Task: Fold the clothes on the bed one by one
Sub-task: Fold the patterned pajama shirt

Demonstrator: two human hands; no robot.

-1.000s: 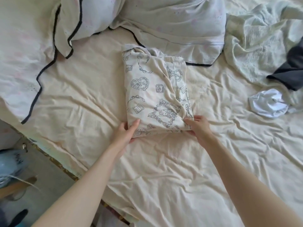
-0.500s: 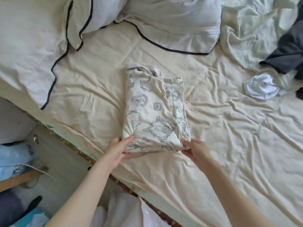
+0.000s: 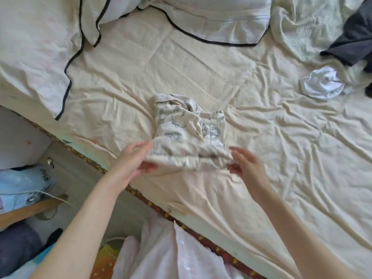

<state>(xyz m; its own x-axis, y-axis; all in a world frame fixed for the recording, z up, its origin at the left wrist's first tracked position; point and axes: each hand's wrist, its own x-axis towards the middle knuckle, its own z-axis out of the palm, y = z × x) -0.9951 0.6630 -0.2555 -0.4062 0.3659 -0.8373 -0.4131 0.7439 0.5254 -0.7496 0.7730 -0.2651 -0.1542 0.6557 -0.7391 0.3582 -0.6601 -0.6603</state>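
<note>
Pinched near hem of printed garment [image 3: 189, 135] at both corners: left hand [image 3: 133, 163], right hand [image 3: 246, 165] | long axis toward 12 o'clock | equally near.

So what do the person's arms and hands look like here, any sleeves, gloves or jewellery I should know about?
Both arms are bare from the frame's lower edge to the wrist, with no sleeve in view. The left hand and right hand wear no gloves, and no rings, watch or bracelet show. The fingers are motion-blurred, so fine details like nail polish cannot be told.
</note>
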